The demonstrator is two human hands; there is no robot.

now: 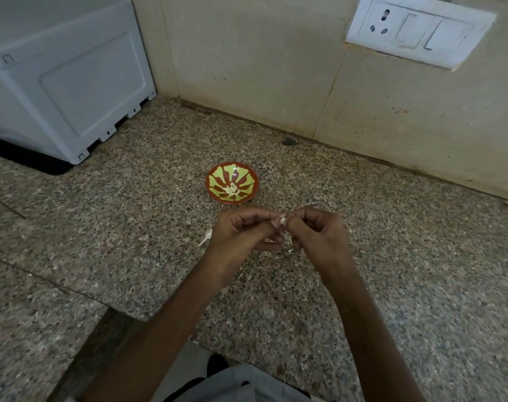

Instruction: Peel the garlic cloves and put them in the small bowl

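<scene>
Here, just below the middle of the frame, both hands meet over the speckled stone counter (pixel 391 227). The left hand (pixel 241 233) and the right hand (pixel 316 230) each have their fingers curled in, and their thumbs and fingertips pinch one garlic clove (pixel 282 220) between them. Only a small white part of the clove shows. Its long axis seems to run roughly up and down in the frame, but which end is the tip cannot be told.

Just above the hands sits the small bowl (pixel 208 184), red with a yellow-green pattern. Peeled cloves (pixel 232 190) lie heaped at its bottom, most slanting from lower left to upper right.

A scrap of skin (pixel 205 238) lies on the counter just left of the left hand. A white appliance (pixel 67 82) fills the upper left, and a switch plate (pixel 418 30) is at the upper right.
</scene>
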